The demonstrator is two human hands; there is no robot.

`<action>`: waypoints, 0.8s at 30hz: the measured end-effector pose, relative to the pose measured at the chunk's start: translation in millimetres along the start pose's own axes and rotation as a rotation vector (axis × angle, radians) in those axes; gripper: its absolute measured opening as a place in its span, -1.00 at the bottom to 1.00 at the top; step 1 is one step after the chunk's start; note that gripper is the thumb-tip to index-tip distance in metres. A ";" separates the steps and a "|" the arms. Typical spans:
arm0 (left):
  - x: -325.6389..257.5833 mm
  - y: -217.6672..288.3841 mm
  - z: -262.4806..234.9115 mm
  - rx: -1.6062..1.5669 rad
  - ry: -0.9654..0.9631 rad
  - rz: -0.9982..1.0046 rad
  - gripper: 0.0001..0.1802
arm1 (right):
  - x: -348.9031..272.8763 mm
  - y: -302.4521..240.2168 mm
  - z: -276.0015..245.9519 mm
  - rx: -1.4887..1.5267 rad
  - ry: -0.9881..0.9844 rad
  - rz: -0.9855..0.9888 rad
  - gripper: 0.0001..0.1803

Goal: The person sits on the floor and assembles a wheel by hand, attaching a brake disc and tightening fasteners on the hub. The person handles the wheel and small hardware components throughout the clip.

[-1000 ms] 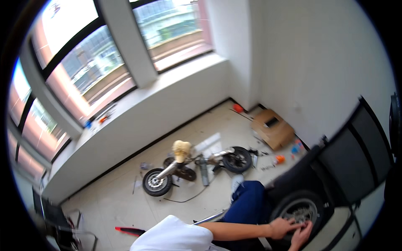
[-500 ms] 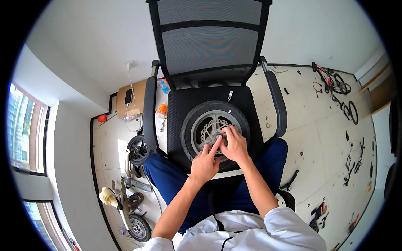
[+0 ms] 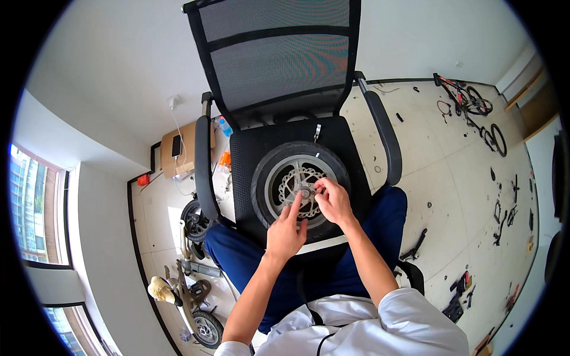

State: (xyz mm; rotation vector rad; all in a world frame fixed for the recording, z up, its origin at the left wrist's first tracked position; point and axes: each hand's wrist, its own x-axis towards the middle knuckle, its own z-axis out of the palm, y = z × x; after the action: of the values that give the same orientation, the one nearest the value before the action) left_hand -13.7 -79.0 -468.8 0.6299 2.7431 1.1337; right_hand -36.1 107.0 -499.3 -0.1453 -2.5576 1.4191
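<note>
Left hand [image 3: 285,234] slid lower | finger on wheel [image 3: 300,190] | right hand [image 3: 333,200] pinching hub.

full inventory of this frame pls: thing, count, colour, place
wheel: 1, black tyre, silver disc, flat on the chair seat
office chair: 1, black mesh, in front of the person
small bike frame: 1, partly stripped, floor lower left
loose wheel: 1, black, floor left of the chair
cardboard box: 1, brown, by the wall, left
bicycle parts: several, dark, floor upper right
tools: several, dark, floor right
left hand: fingertip near the hub
right hand: fingers at the hub
</note>
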 end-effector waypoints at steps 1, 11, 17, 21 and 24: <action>0.1 -1.6 2.1 -0.032 0.019 -0.026 -0.12 | -1.5 -4.6 -1.0 -0.022 -0.026 0.016 -0.84; 0.3 -7.5 3.5 -0.169 -0.077 -0.093 -0.21 | -33.6 -11.0 2.5 0.750 -0.193 0.418 -0.52; -1.3 -11.4 11.3 -0.150 -0.065 -0.061 -0.18 | -29.4 -16.0 5.5 0.517 -0.342 0.270 -0.30; 0.7 -16.9 12.0 -0.170 -0.067 -0.025 -0.16 | -21.2 -17.8 11.6 0.314 -0.345 0.147 -0.45; 0.4 -19.0 9.3 -0.177 -0.106 -0.028 -0.17 | -18.9 -19.2 16.1 0.259 -0.329 0.132 -0.57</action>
State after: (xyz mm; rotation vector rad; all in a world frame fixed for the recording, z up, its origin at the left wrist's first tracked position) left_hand -18.1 -84.9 -488.7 0.6077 2.5205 1.2798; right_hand -21.1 80.0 -493.9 -0.0417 -2.6188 1.9540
